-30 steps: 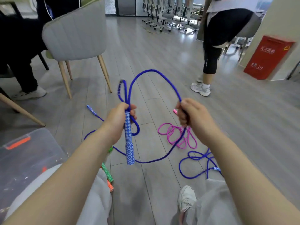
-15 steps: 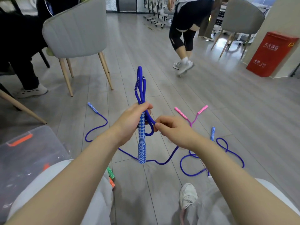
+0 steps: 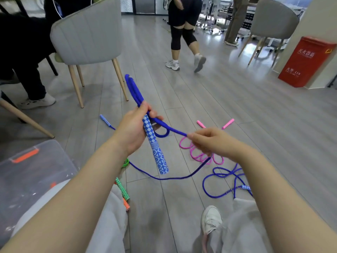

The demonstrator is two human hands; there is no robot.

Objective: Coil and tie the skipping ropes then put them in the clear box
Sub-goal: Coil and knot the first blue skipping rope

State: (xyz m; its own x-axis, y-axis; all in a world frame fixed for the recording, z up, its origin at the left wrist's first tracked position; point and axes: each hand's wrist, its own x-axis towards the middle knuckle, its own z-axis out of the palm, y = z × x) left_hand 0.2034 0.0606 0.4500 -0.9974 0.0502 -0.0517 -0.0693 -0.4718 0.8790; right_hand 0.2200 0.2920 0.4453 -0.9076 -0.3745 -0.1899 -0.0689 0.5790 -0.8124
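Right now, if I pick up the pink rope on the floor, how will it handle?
The pink rope lies in loose curls, so it is probably floppy and light. Lifted at one point, the loops will likely sag and unravel. Its handles look rigid and would probably dangle.

A braided, matt cord is being shown by the blue rope (image 3: 175, 131), and its handle (image 3: 155, 145) is being seen wrapped in patterned grip tape, possibly rubbery. The clear box (image 3: 27, 179) is being rendered as glossy translucent plastic, the floor (image 3: 237, 106) as smooth grey wood-look planks, and the chair (image 3: 87, 31) as ribbed grey cloth on pale wooden legs.
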